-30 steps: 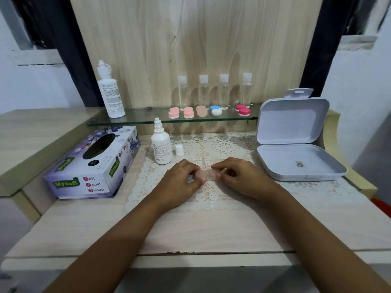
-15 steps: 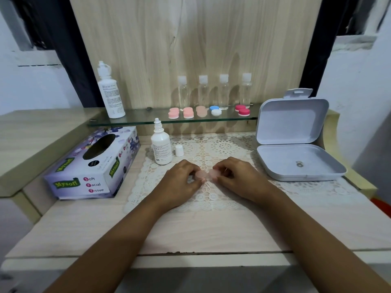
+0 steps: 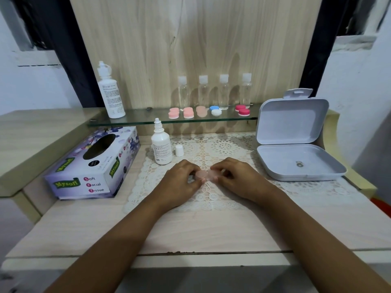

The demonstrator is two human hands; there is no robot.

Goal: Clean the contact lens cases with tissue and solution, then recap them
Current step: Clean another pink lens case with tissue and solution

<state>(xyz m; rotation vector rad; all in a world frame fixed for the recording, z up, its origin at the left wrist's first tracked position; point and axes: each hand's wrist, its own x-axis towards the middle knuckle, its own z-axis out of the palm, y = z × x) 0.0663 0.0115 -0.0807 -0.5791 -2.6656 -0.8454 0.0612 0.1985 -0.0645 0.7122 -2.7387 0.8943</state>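
Pinching a pale pink contact lens case point(image 3: 204, 175) from both ends, at the lace mat's point(image 3: 224, 149) middle.
With left hand point(image 3: 179, 181) and right hand point(image 3: 238, 179) knuckles-up, fingers curled round its two ends, forearms converging.

Pale wooden table point(image 3: 190, 233) bears a lace mat point(image 3: 222, 199) and tissue box point(image 3: 93, 166).

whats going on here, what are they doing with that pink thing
A person holds a pale pink lens case over the lace mat, the left hand and right hand each pinching one end. The small solution bottle stands uncapped, its cap beside it. The tissue box lies at the left; more cases sit on the glass shelf.
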